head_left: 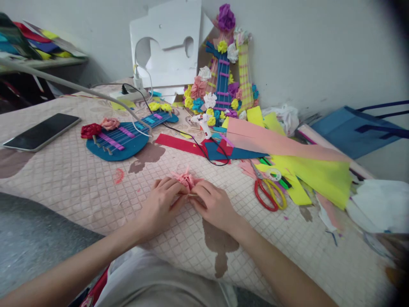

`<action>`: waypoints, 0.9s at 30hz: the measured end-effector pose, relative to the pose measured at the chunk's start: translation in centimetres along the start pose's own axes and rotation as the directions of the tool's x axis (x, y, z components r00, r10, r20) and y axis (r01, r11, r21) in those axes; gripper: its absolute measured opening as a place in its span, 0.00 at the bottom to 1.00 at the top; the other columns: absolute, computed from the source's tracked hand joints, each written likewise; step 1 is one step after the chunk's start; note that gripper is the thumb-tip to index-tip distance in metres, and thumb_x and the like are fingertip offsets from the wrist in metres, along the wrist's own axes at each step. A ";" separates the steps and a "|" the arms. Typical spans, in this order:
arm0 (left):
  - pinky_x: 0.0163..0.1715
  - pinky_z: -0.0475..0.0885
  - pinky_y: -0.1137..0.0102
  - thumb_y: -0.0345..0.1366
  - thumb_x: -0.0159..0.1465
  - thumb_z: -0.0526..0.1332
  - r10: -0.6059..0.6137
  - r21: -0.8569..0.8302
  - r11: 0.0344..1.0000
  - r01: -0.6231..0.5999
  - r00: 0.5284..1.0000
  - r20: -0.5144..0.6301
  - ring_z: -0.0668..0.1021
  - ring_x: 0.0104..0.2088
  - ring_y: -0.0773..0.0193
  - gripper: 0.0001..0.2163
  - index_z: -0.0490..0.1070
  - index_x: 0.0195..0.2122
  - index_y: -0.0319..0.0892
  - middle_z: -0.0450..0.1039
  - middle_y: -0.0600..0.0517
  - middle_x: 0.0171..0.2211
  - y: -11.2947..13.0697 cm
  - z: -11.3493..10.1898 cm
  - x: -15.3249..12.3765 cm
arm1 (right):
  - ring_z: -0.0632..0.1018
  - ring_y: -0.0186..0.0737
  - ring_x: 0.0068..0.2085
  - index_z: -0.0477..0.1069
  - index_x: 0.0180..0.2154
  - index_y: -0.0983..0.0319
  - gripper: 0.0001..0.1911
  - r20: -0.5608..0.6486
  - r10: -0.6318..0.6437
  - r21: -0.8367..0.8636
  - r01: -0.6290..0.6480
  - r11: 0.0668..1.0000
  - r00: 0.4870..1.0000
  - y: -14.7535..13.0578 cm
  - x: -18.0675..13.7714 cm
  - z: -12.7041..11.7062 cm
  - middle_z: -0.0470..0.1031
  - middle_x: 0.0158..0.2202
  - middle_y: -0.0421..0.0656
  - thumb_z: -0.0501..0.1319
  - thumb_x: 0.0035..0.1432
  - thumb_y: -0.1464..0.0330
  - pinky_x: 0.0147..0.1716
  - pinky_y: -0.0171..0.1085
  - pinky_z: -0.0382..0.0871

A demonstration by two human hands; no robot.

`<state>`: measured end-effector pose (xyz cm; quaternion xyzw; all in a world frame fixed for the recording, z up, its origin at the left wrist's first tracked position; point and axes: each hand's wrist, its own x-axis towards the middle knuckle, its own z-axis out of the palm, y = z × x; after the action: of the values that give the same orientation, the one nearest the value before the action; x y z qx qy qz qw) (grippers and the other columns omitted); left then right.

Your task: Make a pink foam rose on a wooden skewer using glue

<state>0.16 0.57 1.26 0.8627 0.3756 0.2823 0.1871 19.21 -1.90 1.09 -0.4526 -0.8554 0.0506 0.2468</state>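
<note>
Between my hands is a pink paper flower (186,179) with ruffled, pointed edges, just above the quilted tablecloth (134,196). My left hand (164,200) pinches its left side, and my right hand (213,202) has its fingers closed on the right side. The flower's underside is hidden by my fingers. Beyond my left hand lies a blue paper guitar (128,143) with strings, purple strips, a red paper flower (91,130) and a pink one at its near end. To the right of my right hand rest scissors (270,194) with red and yellow handles.
A white glue gun (203,124) with a black cord stands behind the hands. Pink paper (271,140) and yellow paper (322,177) pile up at right. A phone (43,131) lies at left. Flower-covered paper guitars (223,81) lean on the wall beside a cut white board (169,64).
</note>
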 end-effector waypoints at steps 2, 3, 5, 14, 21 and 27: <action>0.41 0.61 0.63 0.32 0.65 0.55 -0.006 0.005 1.000 0.006 1.000 0.004 0.71 0.40 0.60 0.04 0.68 0.36 0.43 0.73 0.52 0.37 0.0 0.0 -0.1 | 0.74 0.41 0.43 0.67 0.38 0.62 0.06 -0.002 0.013 -0.015 -0.013 1.000 1.000 -0.1 0.0 0.1 0.72 0.41 0.47 0.53 0.64 0.68 0.40 0.38 0.70; 0.42 0.61 0.63 0.32 0.65 0.55 -0.009 0.007 1.000 0.009 1.000 0.004 0.71 0.40 0.60 0.03 0.68 0.36 0.43 0.73 0.52 0.37 0.0 0.0 -0.1 | 0.74 0.41 0.43 0.67 0.38 0.62 0.07 -0.001 0.016 -0.022 -0.016 1.000 1.000 -0.1 0.0 0.1 0.72 0.41 0.47 0.53 0.64 0.68 0.40 0.38 0.70; 0.42 0.61 0.63 0.33 0.65 0.56 -0.011 0.009 1.000 0.011 1.000 0.001 0.71 0.40 0.60 0.03 0.68 0.36 0.43 0.73 0.52 0.36 0.0 0.1 -0.2 | 0.74 0.41 0.43 0.67 0.37 0.62 0.07 0.008 0.015 -0.031 -0.015 0.999 1.000 -0.1 -0.1 0.2 0.72 0.40 0.46 0.52 0.65 0.68 0.41 0.38 0.70; 0.42 0.61 0.63 0.34 0.65 0.56 -0.031 0.014 0.999 0.031 0.999 0.005 0.70 0.41 0.59 0.04 0.69 0.36 0.44 0.73 0.52 0.37 0.2 0.0 -0.3 | 0.74 0.39 0.42 0.68 0.37 0.62 0.07 0.015 0.005 -0.017 -0.004 1.000 1.000 0.0 -0.1 0.1 0.72 0.39 0.45 0.53 0.65 0.68 0.40 0.37 0.70; 0.40 0.61 0.63 0.32 0.64 0.57 -0.027 0.034 0.999 0.028 0.999 -0.044 0.70 0.39 0.59 0.02 0.68 0.36 0.42 0.72 0.52 0.35 0.1 0.4 -0.5 | 0.74 0.39 0.42 0.68 0.36 0.61 0.09 0.007 0.002 -0.016 -0.001 1.000 1.000 0.1 -0.1 0.5 0.72 0.37 0.45 0.51 0.66 0.68 0.38 0.37 0.70; 0.42 0.60 0.62 0.31 0.67 0.55 0.191 0.132 0.976 -0.173 0.971 -0.143 0.70 0.40 0.59 0.05 0.70 0.37 0.43 0.73 0.51 0.37 -0.3 0.7 -0.9 | 0.75 0.39 0.41 0.68 0.36 0.62 0.11 0.023 0.012 -0.005 -0.012 1.000 1.000 -0.1 -0.1 0.4 0.73 0.38 0.45 0.49 0.67 0.67 0.37 0.36 0.69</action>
<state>-0.08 0.00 0.26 0.8786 0.3243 0.3415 0.0789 19.01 -1.99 0.75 -0.4577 -0.8556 0.0551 0.2355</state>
